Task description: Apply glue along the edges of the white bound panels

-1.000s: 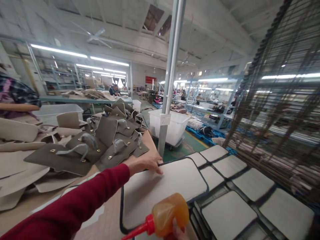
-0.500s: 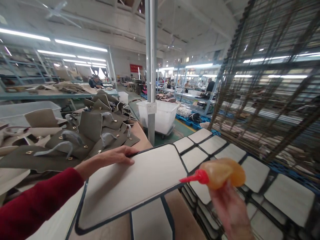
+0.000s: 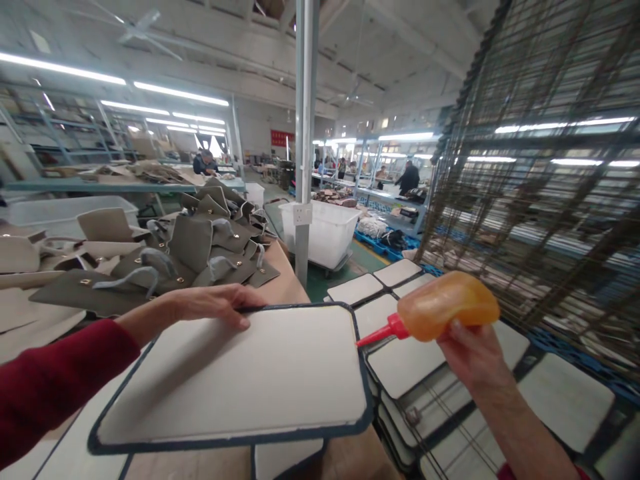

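Note:
My left hand grips the far edge of a white panel with a dark blue border, thumb on its white face and fingers hidden behind the edge. The panel is tilted toward me above the table. In my right hand is an amber squeeze bottle with a red nozzle, held on its side. Its red tip points left and sits at the panel's right border; whether it touches I cannot tell. Beneath lies another bordered panel, mostly covered.
Racks of similar white panels lie to the right, beside a tall wire rack. Grey-brown bag pieces with handles are heaped at left. A metal post and a white bin stand ahead. People work farther back.
The panel's near edge has swung left and its right border turned toward the bottle. My right hand has risen slightly, with the nozzle staying near the right border. The view has shifted a little.

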Action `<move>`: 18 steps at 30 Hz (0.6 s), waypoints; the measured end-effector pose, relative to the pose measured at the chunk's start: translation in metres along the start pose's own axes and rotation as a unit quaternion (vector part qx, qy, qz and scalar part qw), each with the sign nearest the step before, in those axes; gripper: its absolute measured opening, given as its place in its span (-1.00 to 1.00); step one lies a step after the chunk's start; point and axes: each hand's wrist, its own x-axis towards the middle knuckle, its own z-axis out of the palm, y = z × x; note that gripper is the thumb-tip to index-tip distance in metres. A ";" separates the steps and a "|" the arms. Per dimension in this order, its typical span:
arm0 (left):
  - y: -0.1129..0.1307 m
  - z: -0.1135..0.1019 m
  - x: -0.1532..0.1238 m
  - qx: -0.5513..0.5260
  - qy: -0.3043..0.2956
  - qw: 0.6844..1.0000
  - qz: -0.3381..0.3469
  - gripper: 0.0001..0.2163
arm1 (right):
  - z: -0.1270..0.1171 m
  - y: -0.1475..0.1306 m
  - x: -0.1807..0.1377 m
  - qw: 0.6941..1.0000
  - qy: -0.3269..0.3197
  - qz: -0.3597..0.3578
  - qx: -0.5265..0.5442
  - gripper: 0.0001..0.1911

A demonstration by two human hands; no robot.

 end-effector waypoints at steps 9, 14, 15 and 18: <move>0.013 0.011 0.003 -0.036 -0.115 0.992 -0.033 -0.68 | -0.015 -0.013 0.000 0.999 -0.015 -0.007 -0.047 -0.58; 0.011 0.014 0.005 -0.046 -0.119 0.990 -0.051 -0.61 | -0.021 -0.014 -0.002 0.997 -0.025 0.000 -0.068 -0.56; 0.011 0.015 0.005 -0.048 -0.119 0.990 -0.054 -0.59 | -0.022 -0.015 -0.002 0.997 -0.026 0.003 -0.069 -0.56; 0.012 0.016 0.005 -0.049 -0.120 0.990 -0.052 -0.55 | -0.021 -0.017 -0.003 0.997 -0.028 0.012 -0.072 -0.56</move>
